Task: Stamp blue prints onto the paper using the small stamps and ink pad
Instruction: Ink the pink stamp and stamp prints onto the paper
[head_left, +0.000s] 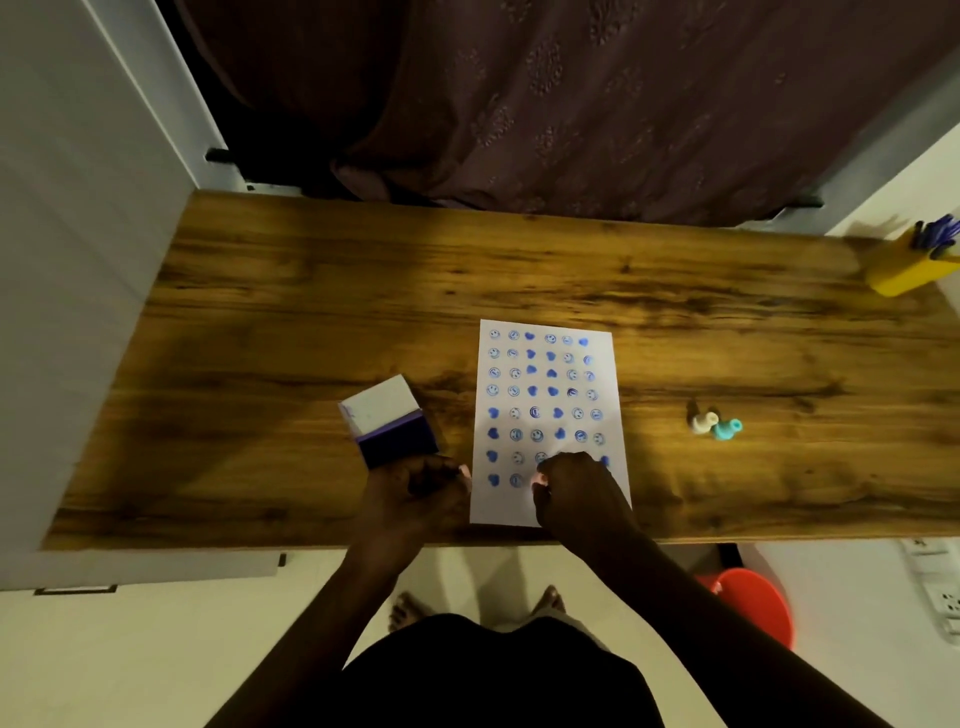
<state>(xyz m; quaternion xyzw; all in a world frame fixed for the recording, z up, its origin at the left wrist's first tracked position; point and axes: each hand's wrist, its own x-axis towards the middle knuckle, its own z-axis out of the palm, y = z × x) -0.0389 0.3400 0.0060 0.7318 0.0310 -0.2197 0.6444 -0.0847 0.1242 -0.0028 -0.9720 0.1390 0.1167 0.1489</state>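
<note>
A white sheet of paper (549, 415) lies on the wooden desk (311, 312), covered with rows of blue smiley and heart prints. My right hand (576, 493) rests fisted on the sheet's lower rows, pressing down a small stamp that is almost wholly hidden; only a pale tip shows at the fingers. The ink pad (389, 421), with its white lid up and its dark blue pad showing, stands left of the paper. My left hand (415, 493) grips its near end. Two spare stamps, one white (702, 421) and one teal (726, 429), lie right of the paper.
A yellow pen holder (909, 265) with blue pens stands at the desk's far right corner. A dark curtain (571, 104) hangs behind the desk. A red bucket (753, 603) sits on the floor below the right side. My feet are under the desk edge.
</note>
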